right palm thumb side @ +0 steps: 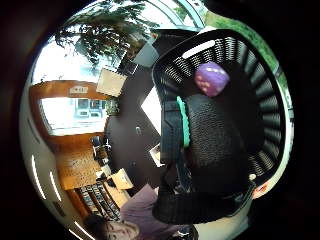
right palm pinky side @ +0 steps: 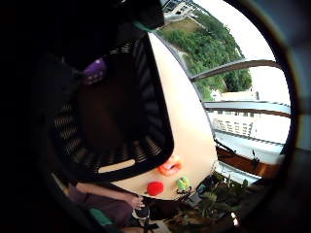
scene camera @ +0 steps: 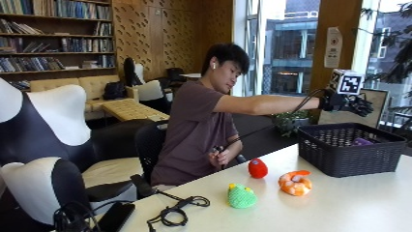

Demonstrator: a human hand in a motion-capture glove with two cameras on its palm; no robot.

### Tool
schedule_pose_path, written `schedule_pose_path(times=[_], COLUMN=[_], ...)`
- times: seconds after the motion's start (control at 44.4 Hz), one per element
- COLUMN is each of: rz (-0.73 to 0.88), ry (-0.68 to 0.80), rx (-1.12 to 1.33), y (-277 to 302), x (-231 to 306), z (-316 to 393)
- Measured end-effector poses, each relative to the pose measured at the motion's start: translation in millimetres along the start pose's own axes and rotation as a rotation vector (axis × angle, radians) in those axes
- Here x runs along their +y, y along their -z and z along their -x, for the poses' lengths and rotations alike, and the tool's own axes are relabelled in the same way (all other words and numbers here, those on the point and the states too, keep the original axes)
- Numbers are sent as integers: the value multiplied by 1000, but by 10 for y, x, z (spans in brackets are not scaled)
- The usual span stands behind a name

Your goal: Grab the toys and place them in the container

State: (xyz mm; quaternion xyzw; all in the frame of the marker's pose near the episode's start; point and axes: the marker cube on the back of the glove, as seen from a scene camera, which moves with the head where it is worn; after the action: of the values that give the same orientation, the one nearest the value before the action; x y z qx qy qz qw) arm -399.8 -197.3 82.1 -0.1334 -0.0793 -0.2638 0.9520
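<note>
In the outside view my gloved right hand (scene camera: 347, 103) hovers above the black mesh basket (scene camera: 351, 153) at the table's far right, fingers spread and holding nothing. A purple die (scene camera: 362, 142) lies inside the basket; the palm views show the die (right palm thumb side: 211, 79) (right palm pinky side: 94, 71) on the basket floor below the hand. On the table left of the basket sit a red toy (scene camera: 257, 168), an orange shrimp toy (scene camera: 295, 183) and a green toy (scene camera: 241, 195). The little finger side palm view shows these same red (right palm pinky side: 155, 188), orange (right palm pinky side: 170, 166) and green (right palm pinky side: 182, 183) toys beyond the basket rim (right palm pinky side: 116, 166).
A coiled black cable (scene camera: 177, 210) and a dark flat device (scene camera: 116, 216) lie on the table's near left corner. The person's bare left hand (scene camera: 219, 155) stays at the lap by the table edge. Bare tabletop (scene camera: 347, 203) stretches in front of the basket.
</note>
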Motion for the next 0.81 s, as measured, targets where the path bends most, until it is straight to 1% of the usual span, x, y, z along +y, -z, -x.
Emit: schedule_pose_path(times=[0.045, 0.068, 0.09, 0.135, 0.158, 0.18, 0.203, 0.248, 0.315, 0.338, 0.473, 0.585, 0.698, 0.81], rz=[-17, -26, -35, -46, -47, -48, -49, -52, -52, -51, -31, 26, 77, 27], ry=[-54, -118, -223, -497, -593, -627, -608, -513, -347, -328, -411, -547, -639, -647], rx=[19, 36, 69, 170, 212, 232, 233, 216, 204, 212, 281, 272, 261, 228], y=[131, 193, 252, 361, 415, 468, 519, 620, 815, 874, 1042, 1008, 812, 413], x=[114, 158, 199, 300, 371, 453, 541, 749, 1259, 1441, 2432, 3103, 3595, 4007], z=[-90, -132, -193, -389, -485, -552, -590, -654, -893, -1011, -1802, -2351, -2760, -3100])
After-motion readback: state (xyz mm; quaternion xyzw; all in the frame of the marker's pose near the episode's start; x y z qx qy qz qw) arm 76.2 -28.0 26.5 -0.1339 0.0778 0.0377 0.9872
